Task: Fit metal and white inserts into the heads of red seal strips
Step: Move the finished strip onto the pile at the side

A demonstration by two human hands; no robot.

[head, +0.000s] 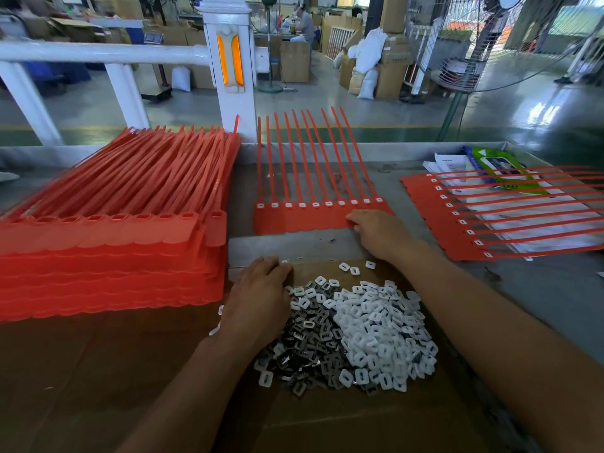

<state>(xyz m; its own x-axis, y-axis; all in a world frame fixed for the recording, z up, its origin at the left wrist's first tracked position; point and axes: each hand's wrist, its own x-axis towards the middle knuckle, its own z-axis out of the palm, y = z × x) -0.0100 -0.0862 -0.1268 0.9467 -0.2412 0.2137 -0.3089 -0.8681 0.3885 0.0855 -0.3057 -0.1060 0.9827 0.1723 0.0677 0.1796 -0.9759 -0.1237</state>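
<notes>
A joined row of red seal strips [294, 220] lies flat mid-table, white inserts showing in its heads and tails pointing away from me. My right hand [379, 233] rests palm down on the right end of that row, fingers lying on the red plastic. My left hand [258, 299] lies palm down at the left edge of a mixed pile, fingers curled slightly; whether it holds a piece is hidden. The pile has white inserts [382, 328] on the right and metal inserts [310, 338] on the left, on brown cardboard [98, 371].
A tall stack of red seal strips [108, 240] with empty heads fills the left side. Another row of strips [490, 220] with inserts lies at the right over papers and a green wipes packet [500, 165]. A white railing post [232, 67] stands behind the table.
</notes>
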